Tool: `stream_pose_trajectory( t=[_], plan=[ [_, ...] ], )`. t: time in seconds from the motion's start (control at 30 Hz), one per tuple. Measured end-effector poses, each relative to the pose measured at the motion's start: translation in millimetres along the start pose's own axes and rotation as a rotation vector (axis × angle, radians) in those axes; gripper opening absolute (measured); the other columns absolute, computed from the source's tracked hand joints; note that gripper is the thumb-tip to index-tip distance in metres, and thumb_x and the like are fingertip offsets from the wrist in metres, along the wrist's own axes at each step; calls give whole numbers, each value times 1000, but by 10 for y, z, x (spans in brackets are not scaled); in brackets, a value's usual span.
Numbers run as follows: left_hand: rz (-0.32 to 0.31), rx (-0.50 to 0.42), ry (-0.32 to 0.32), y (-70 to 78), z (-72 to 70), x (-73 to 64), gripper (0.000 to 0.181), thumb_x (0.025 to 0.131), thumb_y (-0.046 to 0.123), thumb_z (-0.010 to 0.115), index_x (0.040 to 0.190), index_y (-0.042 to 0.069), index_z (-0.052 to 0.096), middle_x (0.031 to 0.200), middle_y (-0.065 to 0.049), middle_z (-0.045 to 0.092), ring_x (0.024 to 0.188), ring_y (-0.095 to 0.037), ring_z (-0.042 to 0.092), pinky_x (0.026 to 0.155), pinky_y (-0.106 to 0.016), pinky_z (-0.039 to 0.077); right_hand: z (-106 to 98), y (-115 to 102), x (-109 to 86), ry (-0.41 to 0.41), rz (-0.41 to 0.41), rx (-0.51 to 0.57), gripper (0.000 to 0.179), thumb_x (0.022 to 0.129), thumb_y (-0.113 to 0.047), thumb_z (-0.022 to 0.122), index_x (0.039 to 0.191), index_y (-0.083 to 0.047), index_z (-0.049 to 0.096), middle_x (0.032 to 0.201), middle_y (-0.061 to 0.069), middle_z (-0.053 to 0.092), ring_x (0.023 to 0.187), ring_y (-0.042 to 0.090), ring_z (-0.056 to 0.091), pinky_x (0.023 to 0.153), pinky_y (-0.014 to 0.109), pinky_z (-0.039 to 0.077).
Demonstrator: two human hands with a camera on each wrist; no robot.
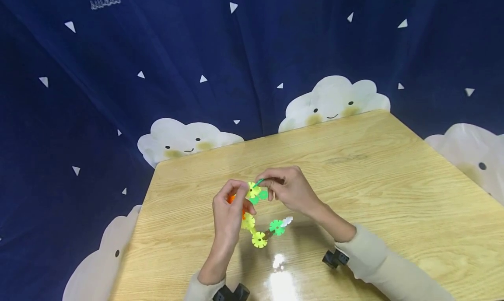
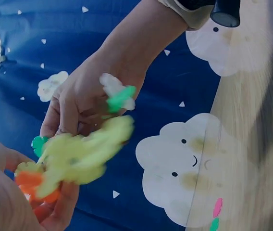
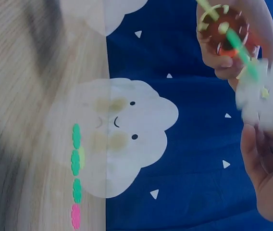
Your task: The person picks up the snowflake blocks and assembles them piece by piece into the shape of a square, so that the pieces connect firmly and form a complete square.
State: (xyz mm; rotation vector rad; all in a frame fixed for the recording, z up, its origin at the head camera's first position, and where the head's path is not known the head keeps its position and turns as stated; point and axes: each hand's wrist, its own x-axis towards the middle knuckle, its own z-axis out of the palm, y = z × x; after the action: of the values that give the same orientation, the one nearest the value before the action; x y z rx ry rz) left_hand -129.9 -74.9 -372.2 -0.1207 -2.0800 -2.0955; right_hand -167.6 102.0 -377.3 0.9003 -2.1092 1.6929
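Note:
A chain of notched, flower-shaped connector discs hangs from my left hand. Its fingers and thumb grip the chain near an orange disc. Below the hand come yellow discs, a dark brown piece, a green disc and a white disc at the free end. Between finger and thumb, my right hand pinches a green disc edge-on against a yellow disc at the chain's upper end. Whether their slots have joined, I cannot tell. The left wrist view shows the yellow discs blurred.
Beyond the hands, loose green discs lie on the wooden table. The right wrist view also shows a pink disc in a row with green ones. A dark blue curtain with clouds stands behind the table.

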Motion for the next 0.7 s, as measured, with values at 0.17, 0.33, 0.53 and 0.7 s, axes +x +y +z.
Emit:
stream_pose_trajectory(
  t=[0.17,0.33,0.53,0.7],
  plan=[
    [12,-22,-55,7,2,4,14,100,7,60,103,-4,67,82,-10,62,43,-15,59,44,-21,49,-47,-14,25,-38,34,13,13,93,2,74,96,-10,76,77,1,72,53,21,63,46,23,48],
    [12,-3,-154,36,9,-13,17,104,10,53,115,1,62,96,-11,64,46,-20,62,49,-28,57,-88,-37,50,-75,32,2,12,94,-2,75,97,-14,74,78,1,72,54,16,62,46,24,47],
    [35,58,-215,39,45,-38,26,108,30,56,121,8,59,104,-19,65,47,-22,61,48,-35,59,-125,-25,77,-130,-4,-38,19,90,-4,79,98,-20,77,91,-9,73,59,11,62,49,27,51],
    [69,46,-187,19,68,-46,24,105,26,63,120,7,63,96,-15,67,42,-16,52,42,-26,50,-147,-19,86,-143,-31,-42,18,90,-6,81,100,-19,77,101,-8,73,64,11,62,54,29,54]
  ],
)
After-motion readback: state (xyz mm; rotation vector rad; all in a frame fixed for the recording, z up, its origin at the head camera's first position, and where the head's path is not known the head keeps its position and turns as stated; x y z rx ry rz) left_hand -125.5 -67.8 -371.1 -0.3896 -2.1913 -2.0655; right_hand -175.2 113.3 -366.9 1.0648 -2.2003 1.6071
